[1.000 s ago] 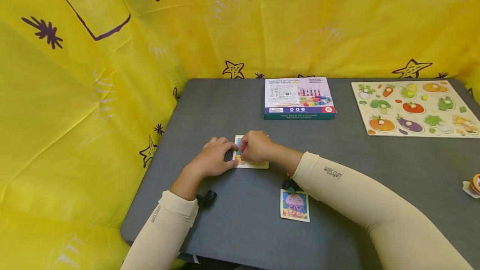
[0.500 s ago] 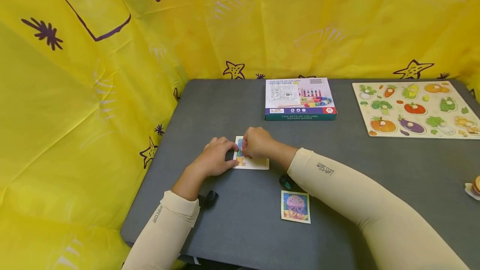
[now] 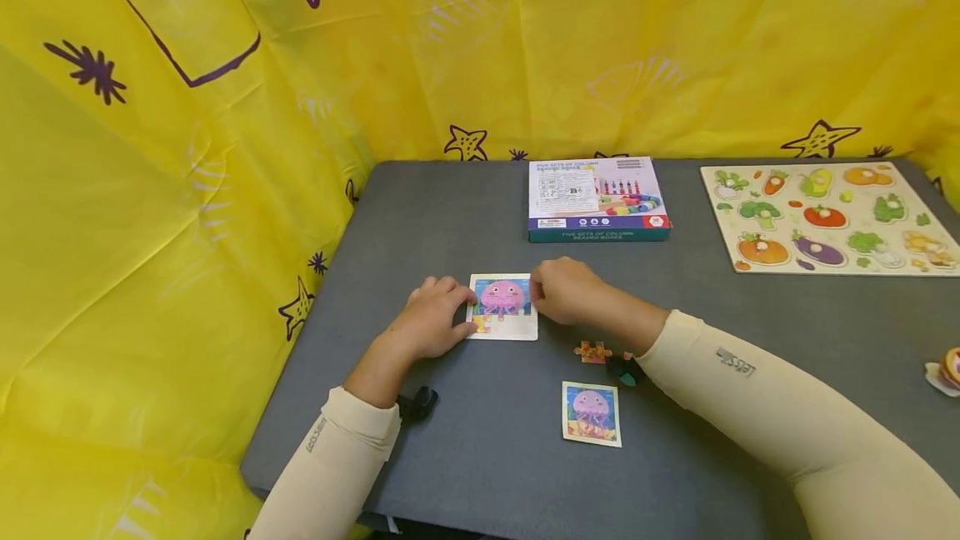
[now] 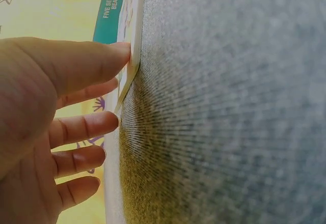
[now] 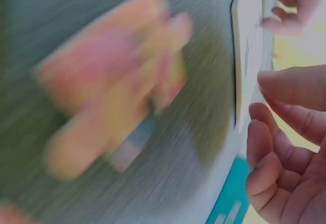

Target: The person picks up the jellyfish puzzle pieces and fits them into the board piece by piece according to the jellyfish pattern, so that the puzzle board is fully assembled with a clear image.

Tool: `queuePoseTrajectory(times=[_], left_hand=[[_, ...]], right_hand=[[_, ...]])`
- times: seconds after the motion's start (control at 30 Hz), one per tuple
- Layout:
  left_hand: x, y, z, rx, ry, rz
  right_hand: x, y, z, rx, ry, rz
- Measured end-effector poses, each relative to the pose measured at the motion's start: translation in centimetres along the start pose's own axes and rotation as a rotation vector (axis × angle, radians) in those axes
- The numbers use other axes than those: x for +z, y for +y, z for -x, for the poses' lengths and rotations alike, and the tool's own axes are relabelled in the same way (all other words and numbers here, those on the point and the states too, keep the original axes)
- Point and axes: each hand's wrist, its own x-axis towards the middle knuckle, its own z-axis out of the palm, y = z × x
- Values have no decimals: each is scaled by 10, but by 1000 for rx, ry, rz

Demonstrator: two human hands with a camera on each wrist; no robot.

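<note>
A small jigsaw board point(image 3: 517, 332) with a pink jellyfish picture point(image 3: 502, 297) lies flat on the grey table. Its lower right part shows bare cream backing. My left hand point(image 3: 432, 319) rests at the board's left side, thumb point(image 4: 109, 61) and index fingertip touching its edge, other fingers extended. Beside the right edge is my right hand point(image 3: 564, 290), its fingers loosely curled; I see nothing held between thumb and fingertips in the right wrist view. Orange puzzle pieces point(image 3: 592, 352) lie nearer me, blurred in the right wrist view. A jellyfish picture card point(image 3: 591, 413) lies below them.
A beaded-boxes carton point(image 3: 598, 198) stands at the back. To its right lies a vegetable peg puzzle point(image 3: 832, 219). A small round object point(image 3: 951, 369) sits at the far right edge. Yellow patterned cloth point(image 3: 187, 232) hangs behind and at the left.
My right hand has moved right, off the board to its right edge, uncovering the jellyfish picture. Orange pieces now show beside the sleeve. My left hand stays at the board's left side.
</note>
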Motion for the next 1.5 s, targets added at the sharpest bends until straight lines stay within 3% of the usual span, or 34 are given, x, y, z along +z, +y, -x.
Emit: queuePoseTrajectory(times=[0.2,0.37,0.57,0.73,1.0,1.33,1.5], left_hand=[[-4,-1,5,-12,-12,2],[-6,-3,8,-25,-21,3],[-6,-4,8,-27,-12,-4],[-5,0,7,19,12,-22],[-1,6,5,108,23,25],[-1,12,2,96,1,57],[0,14,0,90,-9,74]], right_hand=[[-5,34,38,-25,-12,-30],[-1,48,63,-45,-28,-41],[9,54,75,-68,-12,-28],[11,51,76,-35,-17,-52],[5,34,64,-38,16,-142],[6,1,20,-84,19,-243],[12,-11,0,-76,5,-237]])
